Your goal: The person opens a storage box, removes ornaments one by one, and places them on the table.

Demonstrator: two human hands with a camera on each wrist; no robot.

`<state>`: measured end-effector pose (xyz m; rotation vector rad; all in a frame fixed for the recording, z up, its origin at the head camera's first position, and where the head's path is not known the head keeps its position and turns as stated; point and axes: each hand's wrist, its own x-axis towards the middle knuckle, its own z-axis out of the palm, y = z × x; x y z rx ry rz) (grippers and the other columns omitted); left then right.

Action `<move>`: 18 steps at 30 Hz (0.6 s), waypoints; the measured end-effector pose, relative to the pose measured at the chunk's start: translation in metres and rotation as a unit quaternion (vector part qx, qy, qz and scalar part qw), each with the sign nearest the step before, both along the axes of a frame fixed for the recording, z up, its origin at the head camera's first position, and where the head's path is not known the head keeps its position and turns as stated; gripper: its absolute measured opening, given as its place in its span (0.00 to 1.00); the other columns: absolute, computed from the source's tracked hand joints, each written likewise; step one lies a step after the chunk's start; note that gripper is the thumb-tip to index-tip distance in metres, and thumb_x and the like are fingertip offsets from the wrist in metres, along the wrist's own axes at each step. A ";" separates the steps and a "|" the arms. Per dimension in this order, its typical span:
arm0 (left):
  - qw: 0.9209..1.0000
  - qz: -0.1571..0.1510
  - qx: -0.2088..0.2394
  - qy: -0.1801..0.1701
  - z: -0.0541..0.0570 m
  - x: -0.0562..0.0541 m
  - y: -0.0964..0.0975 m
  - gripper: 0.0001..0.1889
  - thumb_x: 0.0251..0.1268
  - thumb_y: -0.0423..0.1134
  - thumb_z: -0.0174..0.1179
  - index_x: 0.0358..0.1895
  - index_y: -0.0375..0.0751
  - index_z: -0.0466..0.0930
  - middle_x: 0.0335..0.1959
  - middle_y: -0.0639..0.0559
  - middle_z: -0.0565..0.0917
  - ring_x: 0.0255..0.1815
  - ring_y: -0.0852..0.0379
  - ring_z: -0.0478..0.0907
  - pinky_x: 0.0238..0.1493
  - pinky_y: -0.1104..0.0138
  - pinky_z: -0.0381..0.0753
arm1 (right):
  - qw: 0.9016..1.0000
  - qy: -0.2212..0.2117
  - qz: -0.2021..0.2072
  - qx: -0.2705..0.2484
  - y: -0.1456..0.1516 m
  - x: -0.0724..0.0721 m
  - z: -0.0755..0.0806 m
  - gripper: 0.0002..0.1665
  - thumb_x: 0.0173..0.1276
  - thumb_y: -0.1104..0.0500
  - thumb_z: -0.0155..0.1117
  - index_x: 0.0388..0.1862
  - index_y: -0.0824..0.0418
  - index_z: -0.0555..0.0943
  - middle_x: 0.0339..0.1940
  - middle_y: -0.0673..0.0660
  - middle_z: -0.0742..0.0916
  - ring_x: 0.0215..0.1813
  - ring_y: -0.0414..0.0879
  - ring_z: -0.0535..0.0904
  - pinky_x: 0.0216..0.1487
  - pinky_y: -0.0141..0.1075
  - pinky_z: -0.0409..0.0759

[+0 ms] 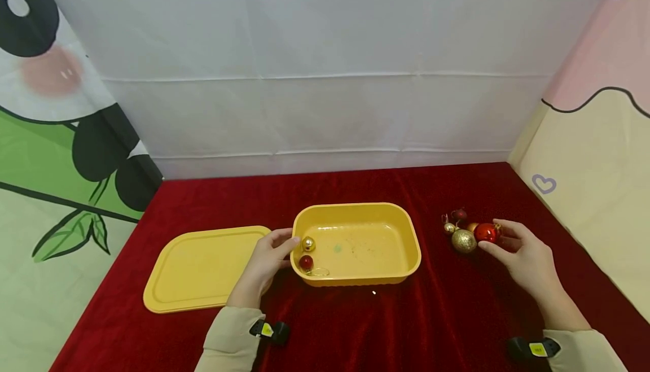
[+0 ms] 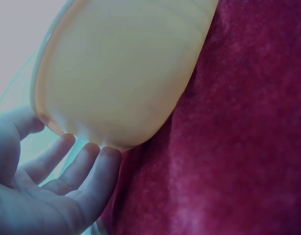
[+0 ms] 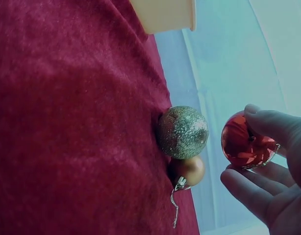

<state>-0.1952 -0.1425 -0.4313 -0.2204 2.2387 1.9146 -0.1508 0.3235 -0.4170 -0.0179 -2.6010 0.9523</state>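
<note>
My left hand [image 1: 270, 252] grips the left end of a yellow plastic box [image 1: 376, 273], thumb at the rim and fingertips against the outer wall. Inside the box, near that end, lie a small gold ball ornament [image 1: 308, 244] and a dark red one [image 1: 306, 263] with a string loop. At the right, my right hand [image 1: 525, 256] holds a shiny red Christmas ball [image 1: 486, 233] between thumb and fingers. In the right wrist view it is raised off the cloth, beside a glittery gold ball [image 3: 184, 132] and a matte gold ball [image 3: 190, 170].
A yellow lid [image 1: 203, 267] lies flat left of the box, partly behind my left forearm. A small dark red ball [image 1: 459, 215] and a small gold ball [image 1: 449, 228] sit by the glittery one. Red velvet cloth [image 1: 401, 327] covers the table; a pale curtain [image 1: 325, 112] hangs behind.
</note>
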 end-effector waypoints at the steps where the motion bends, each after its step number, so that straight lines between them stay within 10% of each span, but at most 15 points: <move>1: 1.000 0.000 0.000 0.000 0.000 0.000 0.000 0.23 0.66 0.44 0.58 0.62 0.39 0.70 0.57 0.40 0.76 0.51 0.52 0.78 0.43 0.63 0.83 | 1.000 -0.002 -0.002 0.005 0.001 0.000 0.000 0.34 0.54 0.52 0.74 0.57 0.64 0.75 0.47 0.71 0.83 0.34 0.08 0.63 0.29 0.16 0.68; 5: 1.000 -0.001 -0.001 0.001 0.000 0.000 0.000 0.24 0.66 0.45 0.58 0.62 0.39 0.70 0.57 0.40 0.75 0.51 0.51 0.77 0.43 0.63 0.83 | 1.000 -0.021 -0.011 0.019 0.003 0.000 -0.002 0.32 0.54 0.50 0.74 0.52 0.66 0.73 0.45 0.71 0.83 0.37 0.36 0.85 0.27 0.20 0.71; 8: 1.000 -0.001 -0.001 0.002 -0.002 -0.001 0.000 0.23 0.66 0.44 0.58 0.62 0.39 0.70 0.57 0.40 0.76 0.50 0.52 0.78 0.43 0.62 0.83 | 0.999 -0.036 -0.018 0.026 0.004 -0.001 -0.005 0.32 0.55 0.50 0.73 0.50 0.67 0.72 0.43 0.71 0.83 0.43 0.63 0.83 0.26 0.23 0.71; 18: 1.000 -0.001 -0.007 0.001 -0.003 -0.002 0.001 0.23 0.67 0.44 0.57 0.62 0.39 0.70 0.57 0.40 0.75 0.51 0.51 0.77 0.44 0.61 0.83 | 0.996 -0.081 -0.016 0.040 0.014 -0.006 -0.017 0.33 0.54 0.47 0.73 0.46 0.69 0.71 0.40 0.74 0.84 0.42 0.65 0.82 0.28 0.35 0.73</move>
